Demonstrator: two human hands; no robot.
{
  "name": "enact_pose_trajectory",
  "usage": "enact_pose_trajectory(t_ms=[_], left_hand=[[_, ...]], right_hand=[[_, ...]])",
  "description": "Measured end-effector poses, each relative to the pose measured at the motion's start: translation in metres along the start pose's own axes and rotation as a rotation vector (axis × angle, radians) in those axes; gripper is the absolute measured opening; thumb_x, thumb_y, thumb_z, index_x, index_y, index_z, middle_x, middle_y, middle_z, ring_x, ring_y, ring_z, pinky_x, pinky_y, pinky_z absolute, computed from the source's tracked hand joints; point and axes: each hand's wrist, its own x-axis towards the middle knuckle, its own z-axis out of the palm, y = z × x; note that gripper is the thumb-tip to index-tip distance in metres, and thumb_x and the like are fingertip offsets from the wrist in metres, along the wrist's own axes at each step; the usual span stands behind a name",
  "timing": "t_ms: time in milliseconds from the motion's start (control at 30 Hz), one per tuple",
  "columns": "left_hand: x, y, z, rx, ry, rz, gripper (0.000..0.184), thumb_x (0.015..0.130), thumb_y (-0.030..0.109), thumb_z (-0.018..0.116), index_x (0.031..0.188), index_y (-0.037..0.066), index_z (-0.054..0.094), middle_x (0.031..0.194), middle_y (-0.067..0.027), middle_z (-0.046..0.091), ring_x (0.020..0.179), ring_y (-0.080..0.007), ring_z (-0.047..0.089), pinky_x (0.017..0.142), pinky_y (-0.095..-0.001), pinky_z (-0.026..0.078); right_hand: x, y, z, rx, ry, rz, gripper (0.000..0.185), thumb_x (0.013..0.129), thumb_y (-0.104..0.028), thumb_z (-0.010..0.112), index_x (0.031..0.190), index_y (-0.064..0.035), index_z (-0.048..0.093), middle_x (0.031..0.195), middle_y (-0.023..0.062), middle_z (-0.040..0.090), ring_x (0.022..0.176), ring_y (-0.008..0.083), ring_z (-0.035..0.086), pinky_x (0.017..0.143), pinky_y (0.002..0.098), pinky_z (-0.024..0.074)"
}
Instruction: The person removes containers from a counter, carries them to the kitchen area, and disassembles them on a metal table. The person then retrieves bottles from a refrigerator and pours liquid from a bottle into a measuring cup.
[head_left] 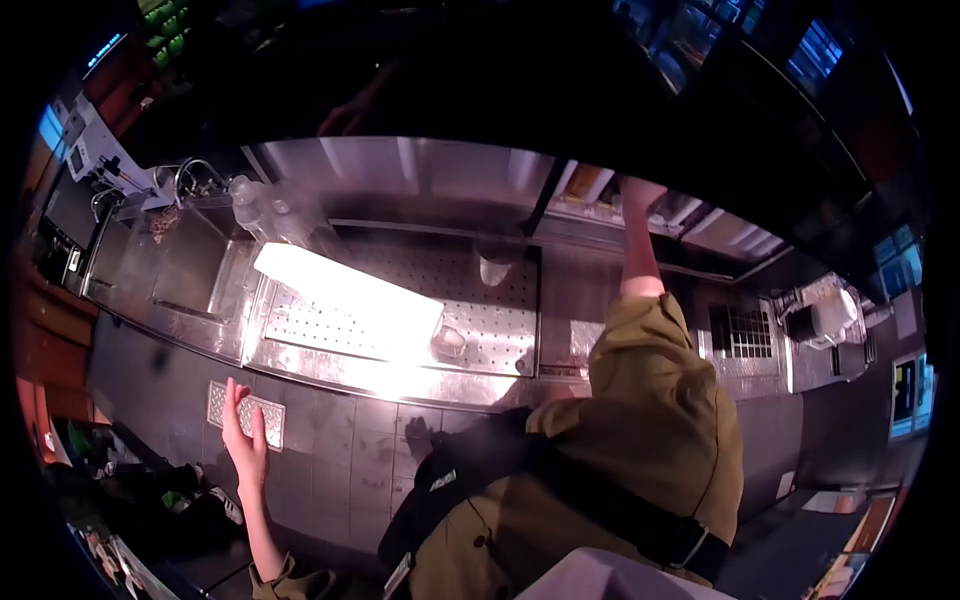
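Observation:
My right hand (640,192) reaches into a recess at the back of the counter, among pale bottle- or container-like items (685,213). Its fingers are hidden by the dark edge above, so what they touch does not show. Low on the left, my left hand (245,432) hangs in the air over the floor, fingers stretched and apart, with nothing in it. Between the two, a long white object (345,292), overexposed, lies across a perforated metal drain tray (490,330). A clear glass (493,266) stands at the tray's back, and another clear vessel (450,341) is near the white object's end.
To the left are a steel sink (190,270), a tap (195,180) and clear plastic bottles (255,205). A black grid (742,332) sits in the counter on the right, beside a white container (830,312). A dark overhang runs above the counter. A metal floor grate (268,415) lies below.

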Motion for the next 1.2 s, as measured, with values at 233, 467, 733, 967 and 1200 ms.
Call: enact_pose_trajectory(t_ms=[233,467,733,967,1200], left_hand=[[0.053,0.036,0.027,-0.148,0.048,0.340,0.049,0.082,0.001,0.052,0.129,0.001,0.036,0.111,-0.0162,0.053,0.105,-0.0236,0.050,0.092,-0.0317,0.035],[0.040,0.046,0.032,-0.211,0.036,0.381,0.047,0.082,0.004,0.053,0.127,0.002,0.039,0.112,-0.0138,0.054,0.105,-0.0237,0.051,0.091,-0.0324,0.036],[0.070,0.038,0.044,-0.078,-0.117,0.494,0.032,0.079,0.007,0.058,0.111,0.002,0.053,0.111,-0.0145,0.053,0.106,-0.0283,0.049,0.090,-0.0339,0.038],[0.121,0.089,0.079,0.333,-0.394,0.842,0.088,0.058,0.017,0.076,0.133,0.013,0.030,0.137,-0.0133,0.027,0.126,-0.0311,0.026,0.103,-0.0423,0.024],[0.169,0.066,0.121,0.389,-0.719,0.893,0.077,0.056,0.026,0.076,0.122,0.007,0.042,0.101,-0.0131,0.051,0.098,-0.0302,0.048,0.090,-0.0390,0.036]], right_hand=[[0.030,-0.066,-0.032,0.044,-0.053,0.531,0.042,0.078,-0.035,0.052,0.083,0.0056,0.062,0.084,0.0284,0.058,0.088,0.0421,0.055,0.077,0.0475,0.0428],[-0.027,-0.086,-0.131,0.579,0.050,0.576,0.041,0.080,-0.031,0.054,0.056,0.0023,0.052,0.050,0.0058,0.048,0.044,0.0147,0.045,0.040,0.0300,0.0345],[-0.080,-0.140,-0.238,0.729,0.092,0.759,0.042,0.085,-0.026,0.055,0.050,-0.0072,0.041,0.044,-0.0020,0.037,0.035,0.0062,0.032,0.033,0.0212,0.0224],[-0.122,-0.154,-0.330,0.743,0.125,0.933,0.025,0.086,-0.027,0.049,0.068,-0.0086,0.047,0.052,-0.0038,0.037,0.039,0.0046,0.032,0.034,0.0187,0.0215],[-0.173,-0.157,-0.412,0.707,-0.152,0.751,0.031,0.084,-0.025,0.045,0.060,-0.0062,0.040,0.048,-0.0018,0.034,0.036,0.0063,0.028,0.034,0.0207,0.0216]])
